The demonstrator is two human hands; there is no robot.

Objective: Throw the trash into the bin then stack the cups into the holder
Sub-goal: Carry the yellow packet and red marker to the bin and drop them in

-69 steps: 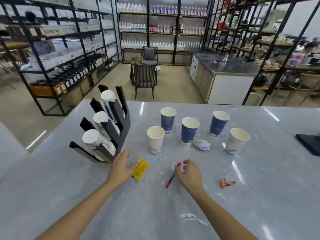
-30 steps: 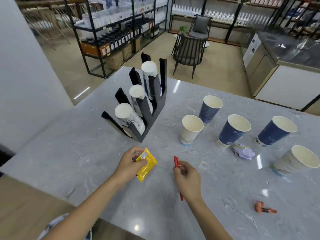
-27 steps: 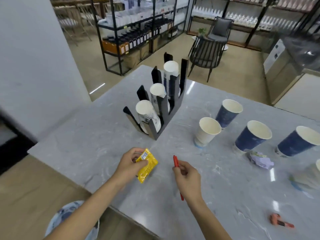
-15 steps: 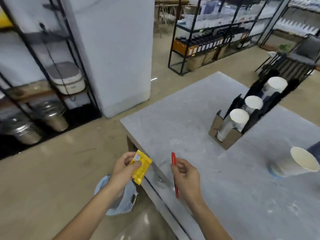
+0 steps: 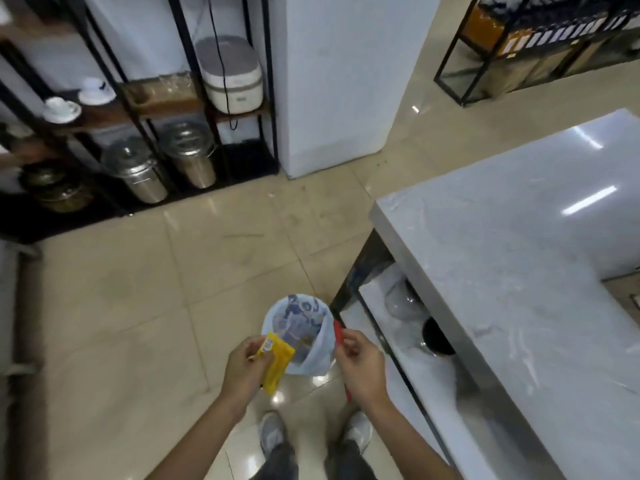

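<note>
Standing on the tiled floor, at the far left, a black metal shelf rack; on its middle shelf two white cups on saucers toward the left end and a white rice cooker at the right end, cord hanging down; on its bottom shelf two lidded steel canisters side by side, darker pots left of them, blurred; just beside the rack's right end, a white pillar.

Item, left hand: fingers clenched on a yellow packet, pinched near its upper end, packet hanging tilted over the near left rim of the bin.

Item, bin: small, lined with a pale blue bag, on the floor beside the table's leg, between the two hands; crumpled bluish waste inside, contents not clear.

Item, right hand: closed around a red pen, one end showing above the fingers at the bin's right rim, the other end below the wrist.

Item, two grey shoes and dark trouser legs at the lower edge, below the hands.

Item, grey marble table: near left corner beside the bin; lower shelf beneath its edge holding a clear glass vessel and a dark round object; cups and holder out of view.

Far right, top: a second black rack with boxes.
</note>
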